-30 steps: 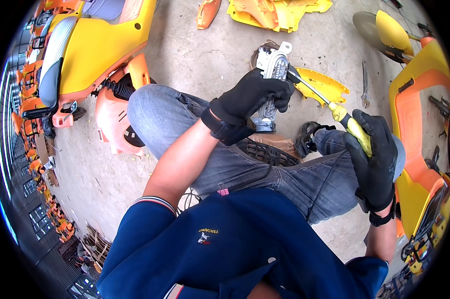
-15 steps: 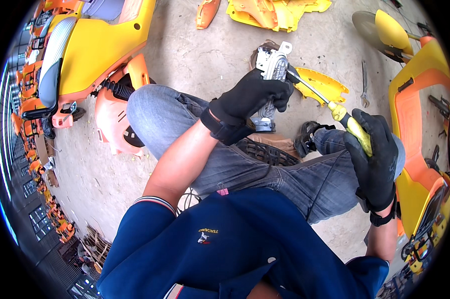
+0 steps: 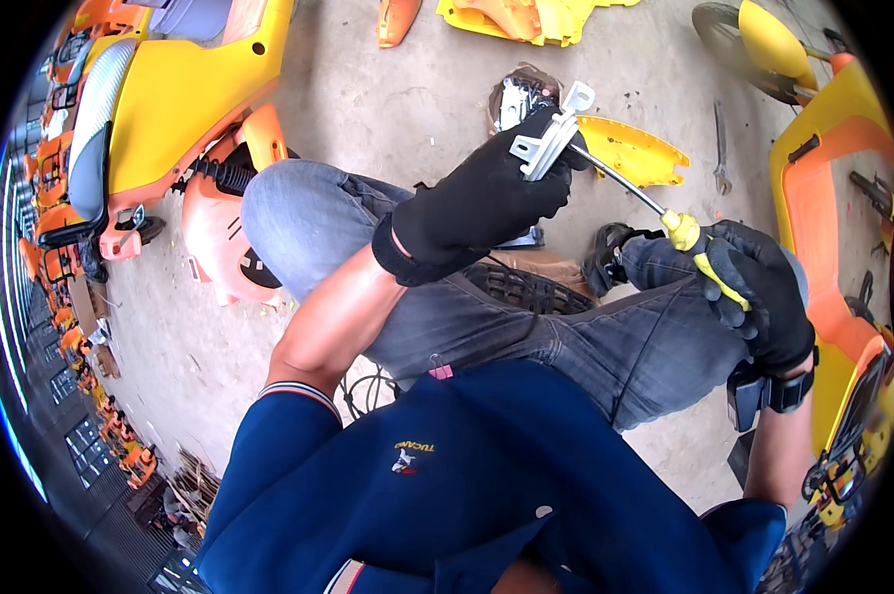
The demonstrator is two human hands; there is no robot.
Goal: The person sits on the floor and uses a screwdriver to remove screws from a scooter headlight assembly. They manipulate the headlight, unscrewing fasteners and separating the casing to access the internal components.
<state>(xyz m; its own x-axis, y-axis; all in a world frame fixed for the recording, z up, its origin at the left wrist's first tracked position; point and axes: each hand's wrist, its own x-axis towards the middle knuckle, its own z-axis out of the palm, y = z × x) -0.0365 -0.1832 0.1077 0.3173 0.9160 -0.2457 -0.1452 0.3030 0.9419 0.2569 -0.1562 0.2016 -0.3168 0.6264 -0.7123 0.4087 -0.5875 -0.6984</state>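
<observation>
My left hand (image 3: 482,193), black-gloved, is closed around a white plastic bracket piece (image 3: 556,134) with mounting tabs, held upper centre; whatever else it holds is hidden by the fingers. In my right hand (image 3: 754,287), also gloved, is a yellow-handled screwdriver (image 3: 685,231). Its metal shaft reaches up-left to the right side of the white piece; the tip is hidden. Just beyond the piece, a dark and silver part (image 3: 526,91) sits on the floor. A yellow curved panel (image 3: 635,148) lies to its right, and a metal wrench (image 3: 721,163) farther right.
Yellow-orange scooter bodies stand at left (image 3: 199,69) and right (image 3: 803,208). Pink panel (image 3: 214,243), yellow panels (image 3: 526,20) and orange piece (image 3: 397,20) lie around me. My bent legs (image 3: 318,208) are below my hands; rows of orange vehicles (image 3: 120,426) line the far left.
My left hand has turned over, so the ribbed face of the held part no longer shows and the bracket faces up. My right hand has shifted right and its grip has changed.
</observation>
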